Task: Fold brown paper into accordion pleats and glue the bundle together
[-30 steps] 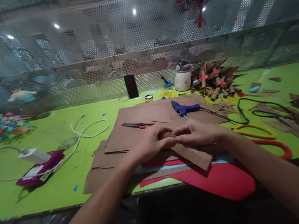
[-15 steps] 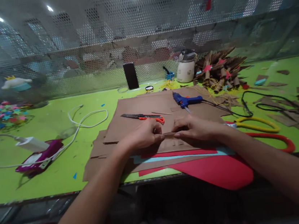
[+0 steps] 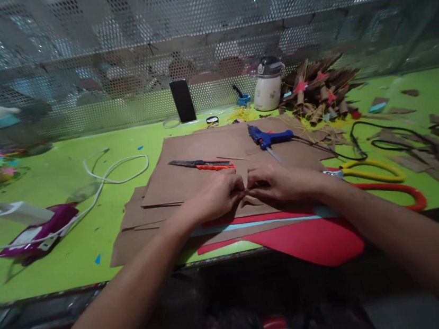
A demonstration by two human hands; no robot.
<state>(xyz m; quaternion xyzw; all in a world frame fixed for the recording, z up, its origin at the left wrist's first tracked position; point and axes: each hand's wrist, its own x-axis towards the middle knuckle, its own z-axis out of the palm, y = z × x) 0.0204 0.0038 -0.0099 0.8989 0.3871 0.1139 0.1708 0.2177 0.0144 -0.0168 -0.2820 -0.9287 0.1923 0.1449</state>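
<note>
My left hand (image 3: 227, 190) and my right hand (image 3: 267, 181) meet over a stack of brown cardboard sheets (image 3: 197, 148). Both are closed in a pinch, fingertips almost touching, on a small brown cardboard strip (image 3: 252, 201) that their fingers mostly cover. Just beyond the left hand lies a utility knife (image 3: 203, 164) with an orange handle and its blade pointing left. A blue glue gun (image 3: 268, 136) rests on the cardboard past the right hand. Red paper (image 3: 312, 241) and light blue paper (image 3: 227, 228) stick out from under the stack at the near edge.
Scissors (image 3: 374, 171) with yellow and red handles lie by my right forearm. A purple power strip (image 3: 40, 234) with a white charger sits left. At the back stand a phone (image 3: 182, 101), a white bottle (image 3: 268, 86) and a pile of cardboard rolls (image 3: 318, 91).
My hands have drawn closer together, and the strip between them is now mostly covered. The whole view has shifted slightly; the tools keep their places on the cardboard.
</note>
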